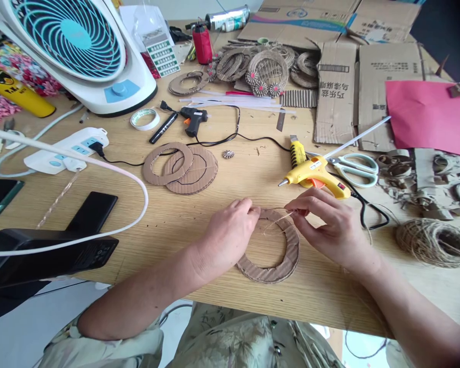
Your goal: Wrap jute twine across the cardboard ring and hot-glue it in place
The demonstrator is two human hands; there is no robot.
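A cardboard ring (290, 253) lies at the front of the table, between my hands. My left hand (230, 232) is closed at the ring's upper left edge, its fingertips partly hidden. With thumb and fingers pinched together, my right hand (329, 225) holds thin jute twine (278, 221) over the ring's upper right side. A loose end of the twine hangs across the ring's opening. At the right lies the ball of jute twine (433, 243). Just beyond my right hand rests a yellow hot glue gun (316, 171).
Scissors (358, 168) and a yellow utility knife (297, 153) lie behind the glue gun. Further left are another cardboard ring (149, 166), a cardboard disc (205, 176), a black glue gun (195, 120) and a power strip (69, 148). A white cable (143, 204) arches across the left.
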